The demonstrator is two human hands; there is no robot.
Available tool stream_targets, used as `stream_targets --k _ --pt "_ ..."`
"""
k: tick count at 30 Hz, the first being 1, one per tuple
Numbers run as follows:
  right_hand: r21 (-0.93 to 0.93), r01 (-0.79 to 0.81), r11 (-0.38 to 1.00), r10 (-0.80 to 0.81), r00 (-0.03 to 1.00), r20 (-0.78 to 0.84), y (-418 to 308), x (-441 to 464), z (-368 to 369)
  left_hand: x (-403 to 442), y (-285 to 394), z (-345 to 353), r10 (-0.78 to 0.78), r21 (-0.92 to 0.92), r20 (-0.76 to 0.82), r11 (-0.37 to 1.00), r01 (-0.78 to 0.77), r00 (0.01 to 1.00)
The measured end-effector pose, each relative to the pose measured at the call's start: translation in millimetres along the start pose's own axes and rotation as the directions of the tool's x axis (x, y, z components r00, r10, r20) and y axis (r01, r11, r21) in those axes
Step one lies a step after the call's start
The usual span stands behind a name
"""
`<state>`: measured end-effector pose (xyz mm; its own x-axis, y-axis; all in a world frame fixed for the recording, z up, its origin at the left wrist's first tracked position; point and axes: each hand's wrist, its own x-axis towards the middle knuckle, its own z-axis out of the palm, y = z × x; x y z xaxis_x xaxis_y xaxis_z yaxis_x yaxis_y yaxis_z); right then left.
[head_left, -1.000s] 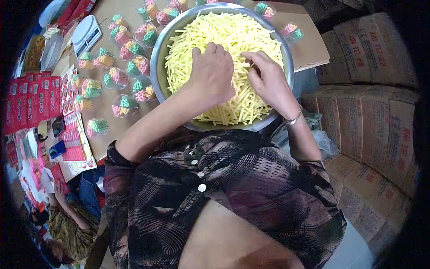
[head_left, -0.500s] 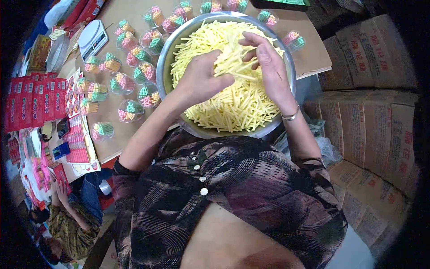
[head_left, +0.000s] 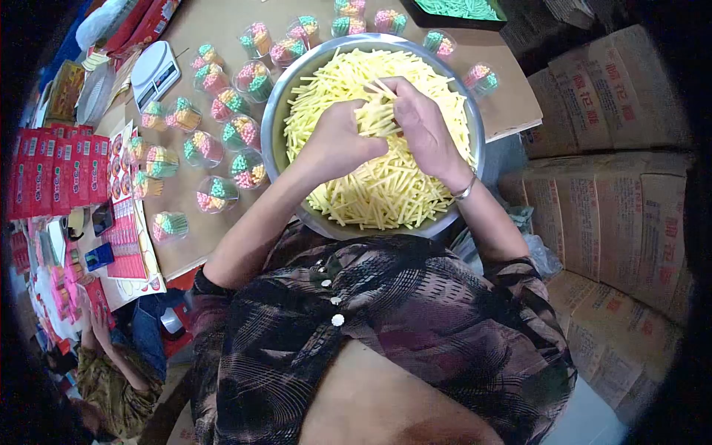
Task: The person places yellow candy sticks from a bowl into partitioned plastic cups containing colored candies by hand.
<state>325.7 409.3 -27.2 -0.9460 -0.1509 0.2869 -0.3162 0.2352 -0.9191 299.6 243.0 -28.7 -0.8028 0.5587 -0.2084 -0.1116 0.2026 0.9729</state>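
Note:
A wide metal bowl point(head_left: 276, 119) in front of me is heaped with short, thin yellow sticks point(head_left: 386, 196). Above the heap, my left hand point(head_left: 343, 139) curls its fingers and thumb round one side of a loose bundle of yellow sticks point(head_left: 378, 119). My right hand point(head_left: 429, 132) grips the same bundle from the other side, thumb and fingers bent over it. Parts of the bundle are covered by my fingers. To the left of the bowl stand several clear cups point(head_left: 256, 80) packed with pink, green and yellow sticks.
A white kitchen scale point(head_left: 156, 74) sits at the table's back left, red packets point(head_left: 63, 167) at far left. Behind right is a black tray point(head_left: 415, 16) of green sticks. Stacked cardboard boxes point(head_left: 593, 208) flank my right. Another person's hand point(head_left: 96, 326) shows lower left.
My right hand has come down and closed in toward my left hand, its fingers now bent round the yellow sticks. The view has shifted slightly.

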Motion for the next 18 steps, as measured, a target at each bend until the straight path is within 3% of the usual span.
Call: stream_targets --k 1,5,11,13,15,18 --pt "-0.001 0.004 1.000 -0.004 1.000 0.002 0.3 1.3 1.6 0.5 -1.2 -0.3 0.003 0.000 -0.003 1.000 -0.003 1.000" --pt "-0.122 0.056 0.991 -0.065 0.995 -0.070 7.3 2.8 10.8 5.4 -14.3 2.6 0.315 0.462 -0.087 0.853 -0.242 0.945" --pt "-0.104 -0.028 0.994 0.016 0.993 -0.118 12.2 4.8 10.0 0.9 -11.0 4.7 0.203 0.428 -0.062 0.890 -0.158 0.977" --pt "-0.056 -0.068 0.996 0.054 0.975 -0.214 8.6 4.6 2.7 -0.1 -17.6 2.5 0.471 0.632 -0.101 0.711 -0.309 0.876" --pt "-0.005 -0.101 0.995 0.094 0.948 -0.304 4.2 5.7 -2.5 -1.2 -21.9 1.1 0.703 0.803 -0.072 0.461 -0.377 0.707" --pt "0.032 -0.073 0.997 0.080 0.935 -0.345 -2.6 6.3 0.0 -4.3 -18.8 12.3 0.743 0.693 -0.175 0.559 -0.455 0.646"
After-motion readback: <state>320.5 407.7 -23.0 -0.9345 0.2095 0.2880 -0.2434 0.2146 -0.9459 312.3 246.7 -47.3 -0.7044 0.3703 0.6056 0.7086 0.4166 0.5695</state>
